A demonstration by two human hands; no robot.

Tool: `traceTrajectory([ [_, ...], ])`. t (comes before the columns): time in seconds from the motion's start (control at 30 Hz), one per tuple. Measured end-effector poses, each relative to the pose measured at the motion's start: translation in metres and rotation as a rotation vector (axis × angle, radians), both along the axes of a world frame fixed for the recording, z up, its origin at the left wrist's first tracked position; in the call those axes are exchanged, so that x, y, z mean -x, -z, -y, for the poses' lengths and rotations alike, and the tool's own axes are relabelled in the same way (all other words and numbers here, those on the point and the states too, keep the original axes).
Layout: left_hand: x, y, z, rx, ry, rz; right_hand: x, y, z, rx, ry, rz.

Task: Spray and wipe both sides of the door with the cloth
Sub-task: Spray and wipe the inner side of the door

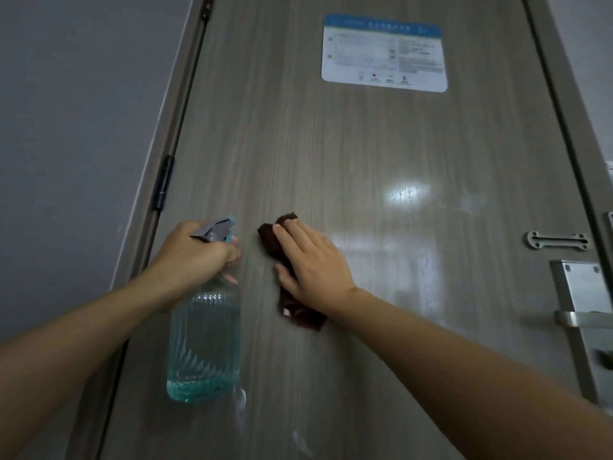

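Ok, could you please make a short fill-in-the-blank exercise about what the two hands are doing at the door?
1. The left hand grips a spray ____.
2. The right hand presses a dark ____ flat against the door.
3. The notice on the door has a ____ top band.
4. The hinge is on the door's ____ edge.

Missing words: bottle; cloth; blue; left

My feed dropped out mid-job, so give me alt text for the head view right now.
A right hand presses a dark brown cloth flat against a grey wood-grain door, while the left hand grips a clear spray bottle of blue liquid beside it. A blue-and-white notice is stuck higher up; a metal handle plate sits at the right edge.
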State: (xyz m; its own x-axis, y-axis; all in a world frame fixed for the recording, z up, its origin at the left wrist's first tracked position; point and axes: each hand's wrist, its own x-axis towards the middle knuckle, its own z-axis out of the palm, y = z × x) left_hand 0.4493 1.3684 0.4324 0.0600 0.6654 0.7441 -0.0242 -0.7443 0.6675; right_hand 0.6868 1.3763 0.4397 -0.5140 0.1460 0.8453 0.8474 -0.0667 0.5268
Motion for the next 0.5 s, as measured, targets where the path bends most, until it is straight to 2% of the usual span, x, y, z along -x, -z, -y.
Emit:
traceTrajectory([
  [0.3,-0.073,-0.010,0.026,-0.103,0.081,-0.194,-0.101,-0.013,0.054,-0.116,0.056,-0.257],
  [0.5,-0.141,-0.035,0.037,-0.148,0.137,-0.193,-0.158,-0.019,0.090,-0.150,0.105,-0.418],
])
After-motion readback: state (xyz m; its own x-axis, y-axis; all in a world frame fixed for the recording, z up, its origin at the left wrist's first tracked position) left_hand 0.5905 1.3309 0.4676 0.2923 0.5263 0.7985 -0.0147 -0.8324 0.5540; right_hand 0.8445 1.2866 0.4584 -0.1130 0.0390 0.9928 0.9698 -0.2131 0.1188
